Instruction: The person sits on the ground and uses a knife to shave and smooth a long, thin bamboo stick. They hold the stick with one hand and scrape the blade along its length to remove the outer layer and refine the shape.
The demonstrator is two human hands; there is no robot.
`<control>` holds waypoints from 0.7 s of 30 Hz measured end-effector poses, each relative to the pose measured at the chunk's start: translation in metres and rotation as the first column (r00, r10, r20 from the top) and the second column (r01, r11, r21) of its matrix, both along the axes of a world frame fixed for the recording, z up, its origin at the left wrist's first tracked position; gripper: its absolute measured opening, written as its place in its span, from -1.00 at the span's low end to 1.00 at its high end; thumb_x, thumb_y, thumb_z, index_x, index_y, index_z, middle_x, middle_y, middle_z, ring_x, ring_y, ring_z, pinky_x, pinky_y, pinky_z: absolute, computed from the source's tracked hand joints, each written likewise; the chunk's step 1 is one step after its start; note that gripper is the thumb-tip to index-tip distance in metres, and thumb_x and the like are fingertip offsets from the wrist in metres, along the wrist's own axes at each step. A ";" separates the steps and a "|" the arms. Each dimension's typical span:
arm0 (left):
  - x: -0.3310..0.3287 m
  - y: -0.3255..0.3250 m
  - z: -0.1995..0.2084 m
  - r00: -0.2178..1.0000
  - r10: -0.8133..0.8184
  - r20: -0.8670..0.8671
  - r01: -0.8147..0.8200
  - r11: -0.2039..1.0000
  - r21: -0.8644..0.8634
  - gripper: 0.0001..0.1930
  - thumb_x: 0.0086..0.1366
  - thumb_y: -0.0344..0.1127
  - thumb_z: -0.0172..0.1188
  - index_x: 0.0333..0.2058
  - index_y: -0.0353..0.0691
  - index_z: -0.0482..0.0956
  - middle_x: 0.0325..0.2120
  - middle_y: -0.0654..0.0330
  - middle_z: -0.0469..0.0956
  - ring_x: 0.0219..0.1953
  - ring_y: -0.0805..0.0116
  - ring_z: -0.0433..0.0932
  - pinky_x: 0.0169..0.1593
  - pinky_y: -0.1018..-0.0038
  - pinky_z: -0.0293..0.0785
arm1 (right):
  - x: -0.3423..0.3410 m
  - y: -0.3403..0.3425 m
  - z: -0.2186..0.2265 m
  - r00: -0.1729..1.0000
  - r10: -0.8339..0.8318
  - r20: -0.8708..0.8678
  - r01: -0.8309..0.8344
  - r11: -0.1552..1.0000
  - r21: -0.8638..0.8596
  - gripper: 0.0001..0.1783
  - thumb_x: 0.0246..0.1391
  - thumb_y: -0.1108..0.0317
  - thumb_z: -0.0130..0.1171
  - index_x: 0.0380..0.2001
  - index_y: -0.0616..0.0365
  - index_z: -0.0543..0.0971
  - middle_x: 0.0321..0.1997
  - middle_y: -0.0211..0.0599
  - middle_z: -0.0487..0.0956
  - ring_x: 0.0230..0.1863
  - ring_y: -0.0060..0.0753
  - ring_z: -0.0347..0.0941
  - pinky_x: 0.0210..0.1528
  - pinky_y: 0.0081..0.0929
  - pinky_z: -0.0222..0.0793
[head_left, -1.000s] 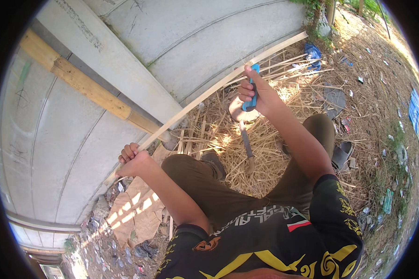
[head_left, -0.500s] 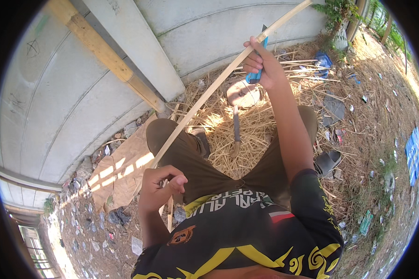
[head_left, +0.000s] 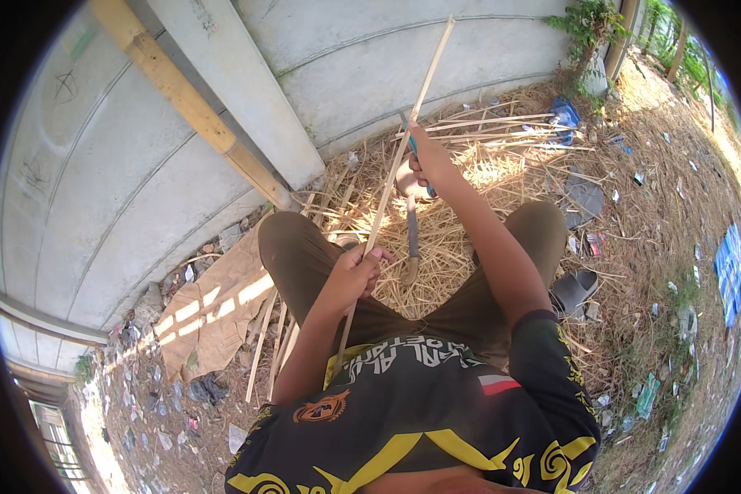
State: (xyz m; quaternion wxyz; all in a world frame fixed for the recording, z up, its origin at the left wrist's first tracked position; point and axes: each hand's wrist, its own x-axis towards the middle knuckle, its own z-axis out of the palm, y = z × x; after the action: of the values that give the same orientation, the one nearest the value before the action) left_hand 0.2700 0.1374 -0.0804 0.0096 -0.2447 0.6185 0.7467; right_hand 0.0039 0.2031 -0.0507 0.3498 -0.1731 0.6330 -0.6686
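A long pale bamboo strip [head_left: 386, 198] slants from my chest up towards the wall, between my knees. My left hand [head_left: 350, 278] is closed round its lower part, in front of my left knee. Farther up, my right hand [head_left: 436, 167] grips a blue-handled utility knife [head_left: 412, 145], mostly hidden by the fingers, with the strip lying against the knife by the thumb. Below that hand sits a round wooden block [head_left: 404, 180], partly covered. A tool with a dark-wrapped handle [head_left: 413, 230] lies from the block towards me on a heap of bamboo shavings [head_left: 445, 272].
More strips [head_left: 502, 132] lie beyond the heap, and others [head_left: 263, 346] rest by my left thigh. A brown flattened sheet [head_left: 210, 321] is on the left ground. A concrete wall [head_left: 403, 58] and bamboo pole [head_left: 189, 95] stand ahead. A dark sandal [head_left: 575, 290] is right.
My right hand has come down and left with the knife. The strip stands steeper and has shifted towards me; my left hand has moved right and up and now grips it.
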 end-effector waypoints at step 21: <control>0.002 -0.023 -0.046 0.961 0.278 0.006 -0.218 0.766 -0.604 -0.61 0.53 -0.09 -0.07 -0.31 -0.28 0.56 -0.66 0.19 0.44 -0.57 0.43 0.45 -0.39 0.40 0.39 | 0.078 0.006 -0.070 0.487 0.187 -0.853 0.230 0.915 0.331 -0.44 0.42 -0.08 -0.20 -0.33 0.23 0.47 -0.54 0.05 0.59 -0.45 0.16 0.59 -0.41 0.03 0.49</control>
State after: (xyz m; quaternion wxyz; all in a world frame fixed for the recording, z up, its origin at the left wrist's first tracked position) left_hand 0.2721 0.1139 -0.1263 -0.1373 -0.3499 0.7831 0.4955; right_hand 0.0819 0.2093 -0.1207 -0.0007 -0.4033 0.8469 -0.3466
